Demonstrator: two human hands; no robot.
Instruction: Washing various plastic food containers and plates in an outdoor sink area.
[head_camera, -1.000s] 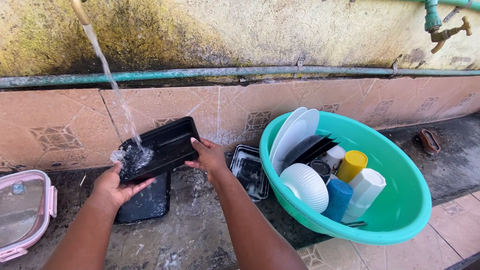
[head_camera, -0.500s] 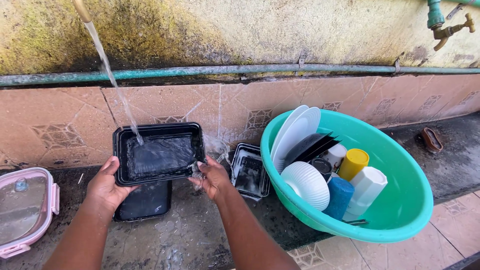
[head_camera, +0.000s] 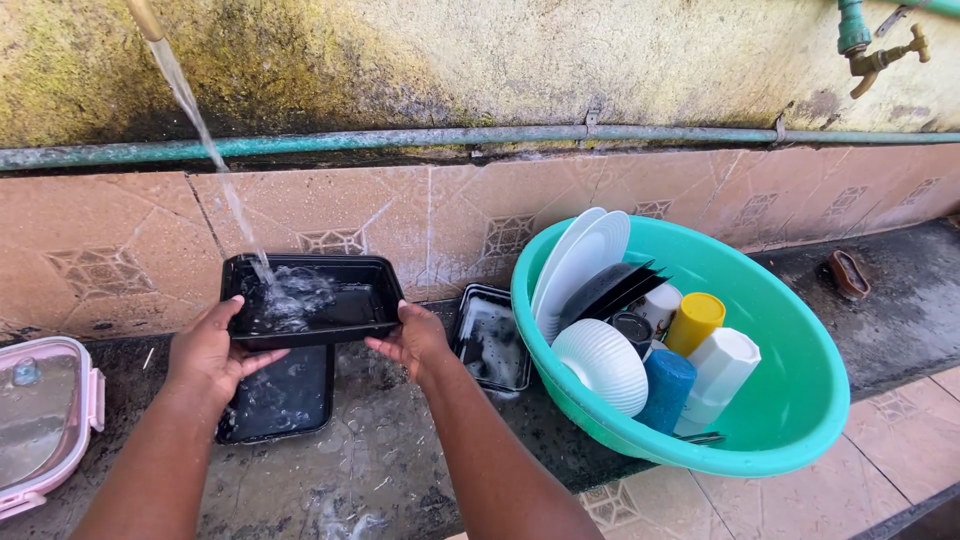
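I held the black tray (head_camera: 330, 305) level under the stream of water (head_camera: 215, 165), a little above the wet counter (head_camera: 390, 470), with the water striking its left inside and splashing there. My left hand (head_camera: 212, 352) gripped its left end, thumb over the rim and fingers curled beneath. My right hand (head_camera: 415, 340) clasped the right end in the same way, thumb on the rim. Directly below the tray a second black tray (head_camera: 285, 400) lay flat on the counter, wet inside. Just right of my right hand a third black container (head_camera: 490, 342) leaned against the side of the green basin (head_camera: 800, 400). In the basin stood white plates (head_camera: 585, 260) on edge, a white ribbed bowl (head_camera: 603, 365), a yellow cup (head_camera: 692, 322), a blue cup (head_camera: 665, 390), a white faceted cup (head_camera: 720, 370) and black lids (head_camera: 615, 285). At the far left edge sat a pink-rimmed lunch box (head_camera: 45, 420) with a clear lid. Behind everything ran a tiled ledge wall (head_camera: 470, 215), a green pipe (head_camera: 400, 140), and a brass tap (head_camera: 880, 60) at the upper right.
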